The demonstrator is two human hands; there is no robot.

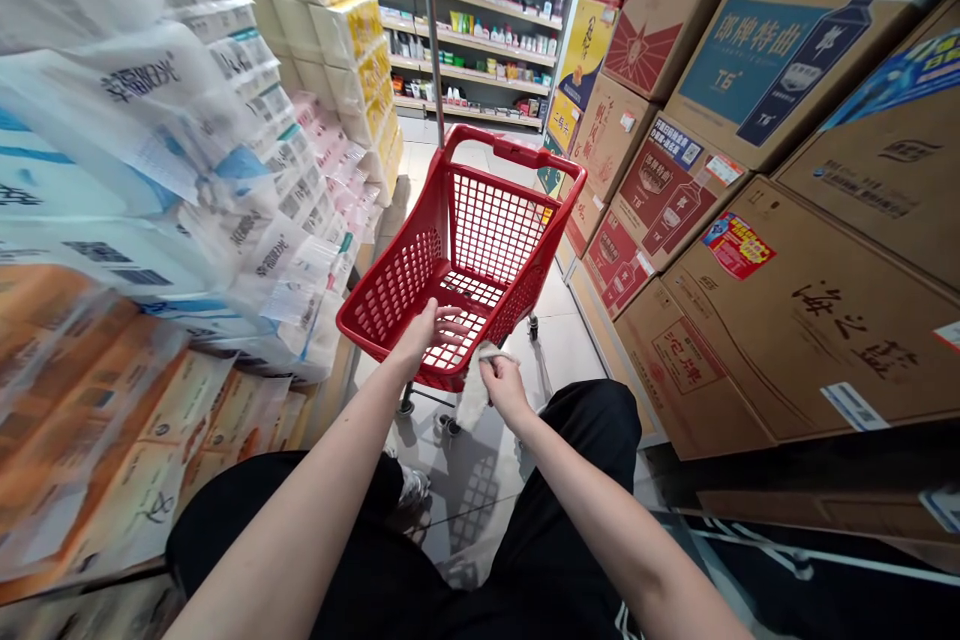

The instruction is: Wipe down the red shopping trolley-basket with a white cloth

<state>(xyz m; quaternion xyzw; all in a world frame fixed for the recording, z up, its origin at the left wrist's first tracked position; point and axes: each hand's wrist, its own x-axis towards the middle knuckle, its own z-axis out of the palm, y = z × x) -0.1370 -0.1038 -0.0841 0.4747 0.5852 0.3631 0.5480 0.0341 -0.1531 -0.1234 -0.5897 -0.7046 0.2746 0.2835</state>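
A red plastic shopping basket on wheels [420, 260] stands in a narrow shop aisle in front of me, with nothing inside it. My left hand [431, 330] rests on the basket's near rim, fingers stretched over the edge into the basket. My right hand [501, 382] is closed on a white cloth [474, 400] just below the near rim, the cloth hanging down beside the basket's front. My knees in black trousers are below my arms.
Stacked packs of tissue paper [150, 220] fill the left side. Large cardboard boxes [787, 320] are piled on the right. A grey pole handle [433, 40] rises behind the basket. Shelves of small goods [487, 30] stand at the aisle's far end. The floor is glossy tile [555, 340].
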